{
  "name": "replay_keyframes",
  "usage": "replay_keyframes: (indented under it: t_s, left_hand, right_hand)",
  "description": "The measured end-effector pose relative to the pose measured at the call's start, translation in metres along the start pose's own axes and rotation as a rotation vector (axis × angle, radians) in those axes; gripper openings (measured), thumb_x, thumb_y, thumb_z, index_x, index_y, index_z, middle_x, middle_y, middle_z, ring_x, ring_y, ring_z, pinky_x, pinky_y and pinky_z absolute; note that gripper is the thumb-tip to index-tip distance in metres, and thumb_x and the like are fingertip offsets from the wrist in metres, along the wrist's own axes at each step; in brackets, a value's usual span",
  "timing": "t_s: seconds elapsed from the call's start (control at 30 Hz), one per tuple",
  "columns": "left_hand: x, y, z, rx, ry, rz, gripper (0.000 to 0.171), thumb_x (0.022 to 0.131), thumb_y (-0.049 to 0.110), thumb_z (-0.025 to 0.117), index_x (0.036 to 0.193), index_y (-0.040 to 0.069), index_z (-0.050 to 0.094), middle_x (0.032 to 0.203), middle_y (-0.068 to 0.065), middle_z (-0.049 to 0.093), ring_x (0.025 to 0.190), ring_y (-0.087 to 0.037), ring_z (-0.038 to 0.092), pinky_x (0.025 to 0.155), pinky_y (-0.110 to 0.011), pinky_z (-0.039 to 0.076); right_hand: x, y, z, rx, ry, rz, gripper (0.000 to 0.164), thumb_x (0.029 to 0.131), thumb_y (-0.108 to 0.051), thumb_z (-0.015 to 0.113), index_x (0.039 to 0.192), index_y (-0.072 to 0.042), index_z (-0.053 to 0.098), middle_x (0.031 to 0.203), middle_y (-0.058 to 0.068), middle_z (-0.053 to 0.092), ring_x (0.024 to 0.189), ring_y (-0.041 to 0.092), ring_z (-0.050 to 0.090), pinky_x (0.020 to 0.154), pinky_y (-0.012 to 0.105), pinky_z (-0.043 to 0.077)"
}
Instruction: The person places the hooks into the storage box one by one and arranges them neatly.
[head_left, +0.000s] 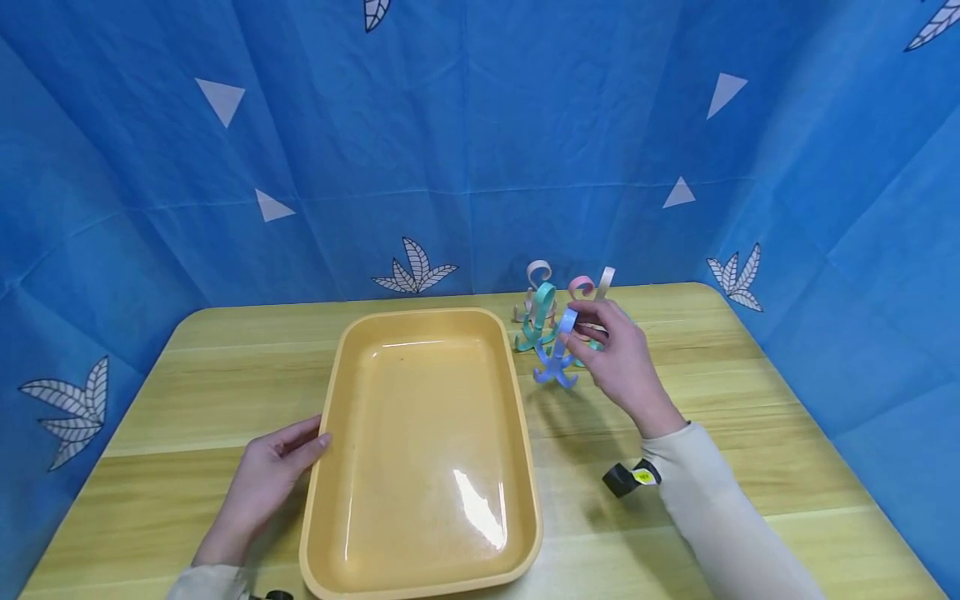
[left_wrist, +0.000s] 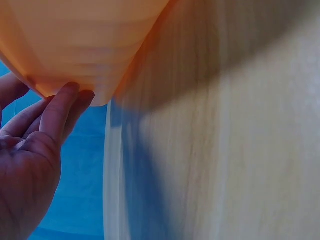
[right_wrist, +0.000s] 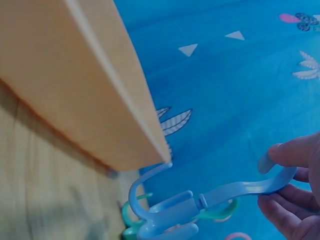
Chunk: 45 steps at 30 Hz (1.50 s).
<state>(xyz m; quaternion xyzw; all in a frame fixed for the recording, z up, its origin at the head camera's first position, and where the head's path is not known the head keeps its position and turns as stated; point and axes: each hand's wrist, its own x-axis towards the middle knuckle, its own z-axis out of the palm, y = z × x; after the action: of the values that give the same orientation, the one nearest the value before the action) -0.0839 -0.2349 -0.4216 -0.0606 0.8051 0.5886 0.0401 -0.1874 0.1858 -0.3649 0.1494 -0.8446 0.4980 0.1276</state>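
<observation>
My right hand (head_left: 624, 360) pinches the curved top of a blue plastic multi-claw hanging hook (head_left: 557, 360). In the right wrist view, the thumb and fingers (right_wrist: 286, 215) curl about that bend, while the blue claws hang free near the tray's outer wall. My left hand (head_left: 261, 477) grips the left rim of a yellow tray (head_left: 420, 417), thumb over the edge and fingertips (left_wrist: 57, 107) against the outer wall. Nothing lies inside the tray. Just behind the blue hook stands a green claw hook (head_left: 542, 310), with pink (head_left: 581, 285) and whitish hooks (head_left: 538, 268) around it, partly hidden.
The hooks are clustered to the right of the tray, near the back of the wooden table (head_left: 225, 358). A blue patterned cloth (head_left: 465, 150) hangs behind and on both sides. A black strap camera (head_left: 626, 479) sits at my right wrist.
</observation>
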Motion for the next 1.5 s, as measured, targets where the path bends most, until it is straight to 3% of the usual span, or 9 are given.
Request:
replay_keyframes:
  t_s: [0.2,0.63,1.03,1.3,1.5]
  left_hand:
    - [0.000,-0.001,0.000,0.009,-0.001,-0.007,0.056,0.097,0.028,0.066,0.137,-0.008,0.051,0.133,-0.024,0.056,0.100,-0.002,0.061,0.084,-0.020,0.051]
    - [0.002,-0.001,-0.002,0.031,-0.015,-0.002,0.054,0.097,0.026,0.066,0.135,-0.008,0.053,0.131,-0.023,0.057,0.101,-0.003,0.061,0.084,-0.020,0.052]
    - [0.002,0.000,-0.002,-0.018,-0.011,-0.020,0.053,0.096,0.025,0.067,0.135,-0.009,0.053,0.131,-0.024,0.057,0.101,-0.007,0.063,0.083,-0.023,0.053]
    - [0.002,0.001,-0.001,-0.018,-0.015,-0.030,0.055,0.096,0.025,0.067,0.136,-0.010,0.051,0.133,-0.026,0.055,0.101,-0.007,0.063,0.084,-0.024,0.053]
    - [0.003,-0.001,0.000,-0.008,-0.015,-0.033,0.055,0.096,0.026,0.067,0.136,-0.009,0.051,0.133,-0.025,0.055,0.101,-0.006,0.063,0.083,-0.023,0.053]
  right_hand:
    - [0.001,-0.014,-0.007,0.020,-0.008,-0.039,0.040,0.090,-0.003,0.072,0.127,0.001,0.058,0.117,0.011,0.056,0.111,0.026,0.060,0.093,0.028,0.050]
    - [0.014,-0.049,-0.004,0.062,-0.071,-0.142,0.039,0.089,-0.007,0.074,0.125,-0.002,0.061,0.114,0.004,0.057,0.109,0.018,0.060,0.093,0.031,0.051]
    - [0.032,-0.061,0.023,0.109,-0.178,-0.204,0.036,0.089,-0.006,0.074,0.123,-0.002,0.062,0.112,0.006,0.058,0.103,0.021,0.064,0.093,0.033,0.052]
    - [0.050,-0.068,0.049,0.083,-0.282,-0.143,0.034,0.090,-0.012,0.073,0.122,-0.007,0.063,0.112,-0.001,0.058,0.106,0.016,0.062,0.093,0.029,0.051]
    - [0.059,-0.073,0.070,0.094,-0.327,-0.112,0.034,0.089,-0.009,0.074,0.121,-0.005,0.062,0.111,0.001,0.059,0.106,0.017,0.062,0.095,0.032,0.050]
